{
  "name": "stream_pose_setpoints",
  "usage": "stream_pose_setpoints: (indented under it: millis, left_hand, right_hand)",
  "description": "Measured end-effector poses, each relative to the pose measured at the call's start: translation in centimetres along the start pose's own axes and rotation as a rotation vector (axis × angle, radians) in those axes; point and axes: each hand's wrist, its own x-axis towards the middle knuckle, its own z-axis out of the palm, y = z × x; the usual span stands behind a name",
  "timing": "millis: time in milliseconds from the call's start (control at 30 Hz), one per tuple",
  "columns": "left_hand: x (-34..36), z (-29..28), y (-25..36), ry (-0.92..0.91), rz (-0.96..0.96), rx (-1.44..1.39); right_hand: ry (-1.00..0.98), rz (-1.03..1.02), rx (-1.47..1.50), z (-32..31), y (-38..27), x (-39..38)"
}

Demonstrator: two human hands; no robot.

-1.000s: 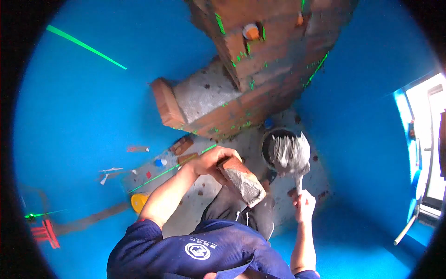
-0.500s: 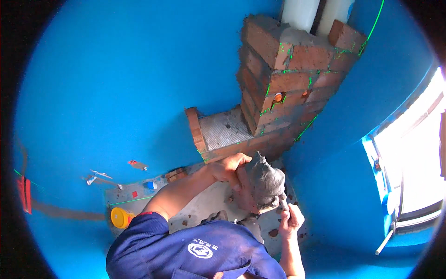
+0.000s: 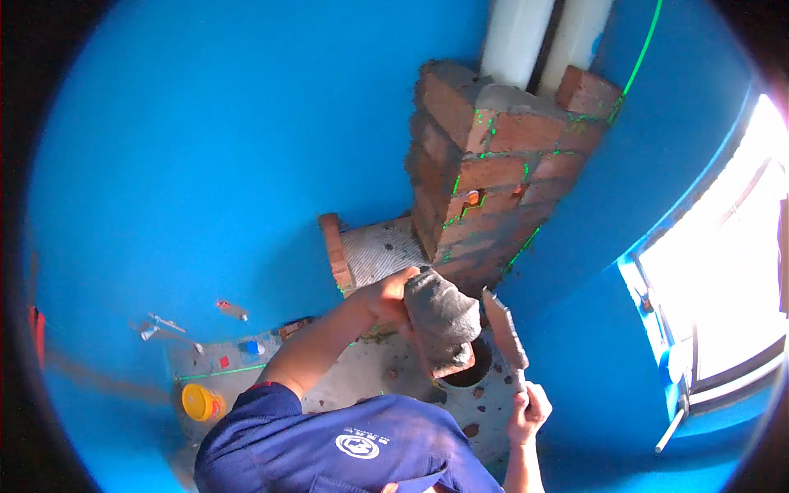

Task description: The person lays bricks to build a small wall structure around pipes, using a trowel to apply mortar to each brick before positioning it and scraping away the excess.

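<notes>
My left hand (image 3: 394, 300) is wrapped round a red brick (image 3: 429, 349), held up in front of my chest. A thick heap of wet grey mortar (image 3: 444, 311) covers its upper face. The fingers under the brick are partly hidden. To the right, my right hand (image 3: 529, 412) is closed round the handle of a trowel (image 3: 504, 329). Its mortar-smeared blade points up and stands just apart from the heap. Beyond both hands rises a brick pier (image 3: 509, 177) with grey joints.
Two white pipes (image 3: 518, 41) stand behind the pier, with a loose brick (image 3: 588, 90) on its top. A low brick edge (image 3: 335, 251) borders a ribbed grey patch. A yellow bucket (image 3: 201, 403) sits at the left. Below the brick is a dark round shape (image 3: 472, 370); rubble dots the floor.
The trowel has come away from the mortar toward the right, and its blade now shows. The heap looks smoother. The brick stays in my left hand; the whole view has shifted slightly.
</notes>
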Motion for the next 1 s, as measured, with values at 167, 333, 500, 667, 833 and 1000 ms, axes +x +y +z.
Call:
stream_pose_setpoints:
  millis: [167,333,500,667,833,1000]
  left_hand:
    - [0.4,0.1,0.4,-0.092,0.195,0.236]
    - [0.8,0.3,-0.4,-0.053,0.138,0.149]
    - [-0.4,0.1,0.1,-0.003,0.246,0.277]
    - [-0.9,-1.1,-0.2,0.109,0.462,0.600]
    - [0.0,-1.9,-0.4,0.168,0.635,0.696]
    - [1.8,-0.1,-0.8,0.094,0.535,0.155]
  right_hand:
    - [-0.007,-0.127,0.064,0.0,-4.0,4.4]
    - [-0.123,-0.213,-0.066,-0.2,-3.6,5.3]
    - [-0.048,-0.295,-0.146,-0.7,-0.7,2.7]
    - [-0.008,-0.013,-0.107,-1.9,1.4,-0.7]
    - [0.081,0.249,0.318,-0.2,-0.9,-1.2]
    - [0.047,0.099,0.223,3.2,-3.2,1.0]
